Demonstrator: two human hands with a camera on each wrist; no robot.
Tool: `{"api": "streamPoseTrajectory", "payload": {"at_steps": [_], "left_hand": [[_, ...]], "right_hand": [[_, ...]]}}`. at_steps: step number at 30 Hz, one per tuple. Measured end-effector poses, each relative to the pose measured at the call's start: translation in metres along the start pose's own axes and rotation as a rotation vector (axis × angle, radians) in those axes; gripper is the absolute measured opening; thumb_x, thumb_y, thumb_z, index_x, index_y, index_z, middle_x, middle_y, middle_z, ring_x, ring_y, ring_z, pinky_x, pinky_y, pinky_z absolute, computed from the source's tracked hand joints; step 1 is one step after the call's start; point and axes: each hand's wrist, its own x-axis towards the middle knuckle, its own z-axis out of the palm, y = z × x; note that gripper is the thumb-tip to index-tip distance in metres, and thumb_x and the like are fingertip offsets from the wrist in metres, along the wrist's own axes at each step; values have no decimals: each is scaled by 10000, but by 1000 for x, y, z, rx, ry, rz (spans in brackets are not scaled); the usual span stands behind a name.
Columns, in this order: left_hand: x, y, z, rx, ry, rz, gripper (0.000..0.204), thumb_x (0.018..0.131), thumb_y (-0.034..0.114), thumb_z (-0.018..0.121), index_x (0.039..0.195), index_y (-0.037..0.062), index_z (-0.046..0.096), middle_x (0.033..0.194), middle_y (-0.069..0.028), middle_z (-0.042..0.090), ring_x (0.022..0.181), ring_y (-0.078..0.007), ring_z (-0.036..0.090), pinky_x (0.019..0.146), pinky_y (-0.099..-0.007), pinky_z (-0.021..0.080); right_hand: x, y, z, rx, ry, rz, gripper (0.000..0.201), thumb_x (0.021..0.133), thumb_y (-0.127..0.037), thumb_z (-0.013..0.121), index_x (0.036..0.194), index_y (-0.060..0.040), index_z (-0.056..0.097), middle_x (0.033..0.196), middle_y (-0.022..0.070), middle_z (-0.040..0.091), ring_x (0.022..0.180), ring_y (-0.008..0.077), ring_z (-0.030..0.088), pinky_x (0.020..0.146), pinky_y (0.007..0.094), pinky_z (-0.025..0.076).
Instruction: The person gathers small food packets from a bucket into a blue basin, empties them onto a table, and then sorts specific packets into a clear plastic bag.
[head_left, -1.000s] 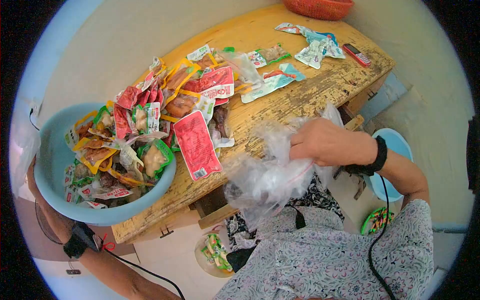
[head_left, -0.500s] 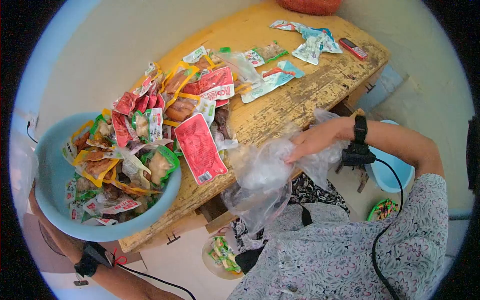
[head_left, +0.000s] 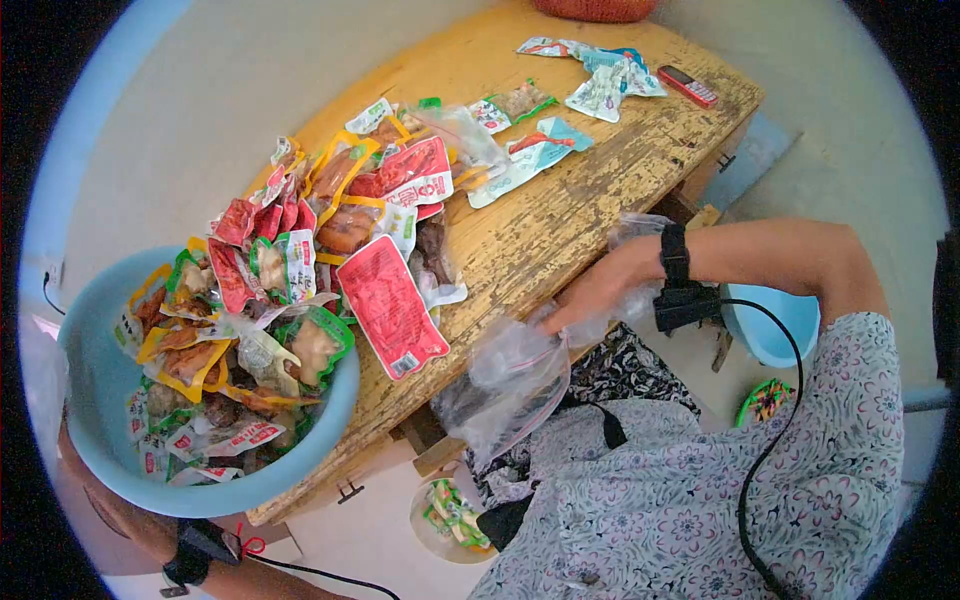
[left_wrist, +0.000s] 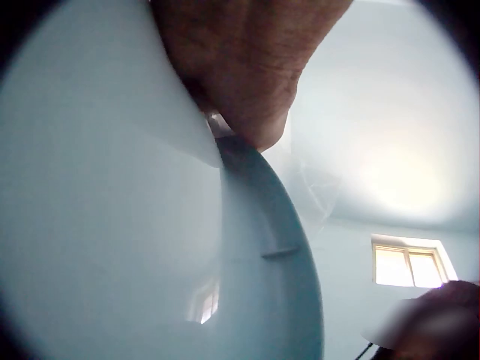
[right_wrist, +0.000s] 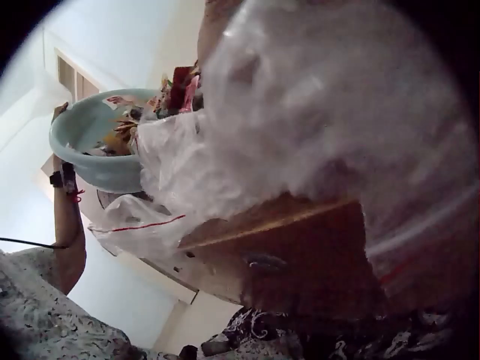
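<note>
A pale blue plastic basin [head_left: 215, 500] overhangs the left end of the table, holding several sealed food packets. My left hand [left_wrist: 247, 82] holds the basin's rim, its fingers mostly hidden. Beside that hand hangs a whitish plastic bag [head_left: 42, 390]. My right hand [head_left: 610, 280] is low at the table's front edge, over the open drawer [head_left: 442, 455], its fingers pointing down among crumpled clear plastic bags [head_left: 510, 380]. It pinches this plastic, which shows red zip lines and fills much of the right wrist view; the fingertips are partly covered.
A heap of vacuum-packed food packets [head_left: 390, 300] covers the table's left half. Farther along lie a blue-white packet [head_left: 530, 165], empty-looking wrappers [head_left: 605, 90] and a red phone [head_left: 688, 86]. A red basket [head_left: 595, 8] stands behind. Below are a small blue tub [head_left: 775, 330] and a bowl of packets [head_left: 450, 520].
My right hand has moved down toward the drawer, and the clear bags have sunk lower with it. The left hand stays at the basin. The head view has shifted slightly.
</note>
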Motion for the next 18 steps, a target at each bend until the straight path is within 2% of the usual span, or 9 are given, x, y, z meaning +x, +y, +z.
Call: {"api": "streamPoseTrajectory", "payload": {"at_steps": [3,5,8,11,12,15,16,18], "left_hand": [[1,0,1,15,-8,9,546,1012,250,443,1507,29,375,1459,-186,487,1347,-310,469,1162,-454,339],[-1,0,1,30,-12,15,549,1010,247,444,1507,27,374,1458,-188,487,1346,-311,471,1161,-455,340],[-4,1,-1,61,-22,26,553,1007,244,446,1508,24,372,1458,-192,488,1344,-312,473,1160,-456,342],[-5,0,-1,97,-39,39,556,1004,241,448,1510,21,371,1458,-195,488,1343,-313,475,1159,-456,344],[-6,1,-2,115,-44,42,558,1003,240,448,1510,20,370,1458,-196,488,1343,-314,476,1158,-457,345],[-7,5,-6,189,-68,75,562,1001,237,450,1511,17,369,1457,-200,489,1341,-315,478,1157,-458,347],[-7,9,-10,229,-81,95,563,1000,236,451,1511,16,368,1457,-201,489,1341,-316,478,1157,-458,348],[-7,24,-22,409,-197,187,565,998,233,452,1512,14,367,1457,-203,489,1340,-317,480,1156,-459,349]], "right_hand": [[-37,-48,13,-59,21,78,804,1001,-633,434,1420,51,476,1449,317,473,1361,341,472,1142,416,357],[-45,-53,13,-279,98,4,770,1008,-606,441,1350,79,522,1345,355,545,1267,388,557,1067,448,440],[-62,-71,30,-885,327,196,592,1003,-479,520,1234,64,578,1127,294,647,1037,437,644,884,496,522],[-87,-85,50,-982,585,-8,406,975,-357,577,1095,30,597,984,216,651,884,436,651,773,518,529],[-94,-99,56,-990,640,53,289,928,-278,644,1052,-20,599,924,171,636,856,386,645,730,496,515],[-122,-104,69,-1194,1117,-121,252,926,-310,636,904,-62,598,833,152,637,798,366,656,676,486,525],[-136,-109,74,-1225,1139,1,244,916,-326,650,914,-88,599,872,110,619,817,338,639,677,460,509],[-155,-104,84,-1099,1076,151,274,901,-356,664,939,-90,608,864,107,620,799,340,626,678,463,502]]}}
